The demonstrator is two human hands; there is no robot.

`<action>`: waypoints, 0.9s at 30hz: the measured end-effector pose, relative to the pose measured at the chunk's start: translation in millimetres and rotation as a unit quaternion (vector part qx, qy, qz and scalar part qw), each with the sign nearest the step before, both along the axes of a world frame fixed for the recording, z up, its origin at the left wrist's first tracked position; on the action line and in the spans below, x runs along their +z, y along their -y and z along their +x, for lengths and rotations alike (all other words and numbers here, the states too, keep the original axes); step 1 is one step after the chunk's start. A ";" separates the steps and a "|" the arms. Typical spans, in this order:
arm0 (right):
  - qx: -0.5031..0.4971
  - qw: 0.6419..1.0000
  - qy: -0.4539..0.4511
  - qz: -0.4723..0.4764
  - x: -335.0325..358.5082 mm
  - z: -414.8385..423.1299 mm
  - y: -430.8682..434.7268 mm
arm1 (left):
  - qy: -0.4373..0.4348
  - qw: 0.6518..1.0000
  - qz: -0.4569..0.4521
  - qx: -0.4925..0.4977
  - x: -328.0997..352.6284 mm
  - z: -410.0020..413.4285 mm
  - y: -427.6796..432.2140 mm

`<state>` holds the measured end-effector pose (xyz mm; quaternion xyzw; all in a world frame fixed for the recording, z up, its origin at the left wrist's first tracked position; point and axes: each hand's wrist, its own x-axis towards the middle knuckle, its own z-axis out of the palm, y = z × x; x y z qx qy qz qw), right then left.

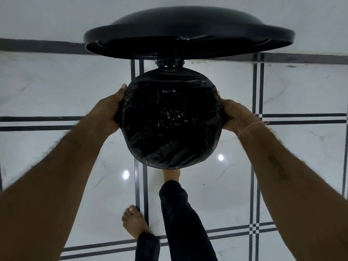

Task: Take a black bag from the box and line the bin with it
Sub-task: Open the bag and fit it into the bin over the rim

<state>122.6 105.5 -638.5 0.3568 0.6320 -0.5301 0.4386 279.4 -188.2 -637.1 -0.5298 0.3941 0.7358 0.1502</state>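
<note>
I look straight down into a round bin whose mouth is covered by a crinkled black bag (169, 121). The plastic is folded over the rim all around and sags into the inside. The bin's black lid (188, 25) stands raised at the far side on its hinge (170, 62). My left hand (108, 108) grips the left side of the rim over the plastic. My right hand (235, 115), with a thin pink thread at the wrist, grips the right side the same way. The box is not in view.
The bin stands on glossy white floor tiles with dark double lines (140, 185). One bare foot (134, 221) is on the floor near me; the other foot (172, 175) reaches under the bin's front edge. A white wall rises behind the lid.
</note>
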 end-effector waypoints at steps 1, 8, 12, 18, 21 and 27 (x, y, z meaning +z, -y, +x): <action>0.012 1.000 -0.014 0.008 0.9 2.7 -1.7 | -0.001 1.000 0.001 0.012 -1.5 0.8 -0.6; 0.072 0.991 -0.100 0.054 24.5 42.2 -11.9 | -0.001 0.998 -0.062 0.017 7.3 31.4 -21.7; 0.008 0.999 -0.037 -0.009 22.1 40.0 -6.8 | 0.038 0.995 -0.073 0.050 12.1 34.0 -28.6; -0.187 0.972 -0.083 0.118 41.4 89.4 -6.0 | 0.051 0.981 -0.111 0.153 33.4 53.1 -73.3; -0.190 0.981 0.021 0.018 47.2 120.5 -12.9 | 0.057 0.982 -0.051 0.170 38.3 72.6 -90.8; -0.288 0.955 0.007 -0.064 25.5 129.0 -15.5 | 0.007 0.969 0.049 0.242 28.6 94.1 -93.8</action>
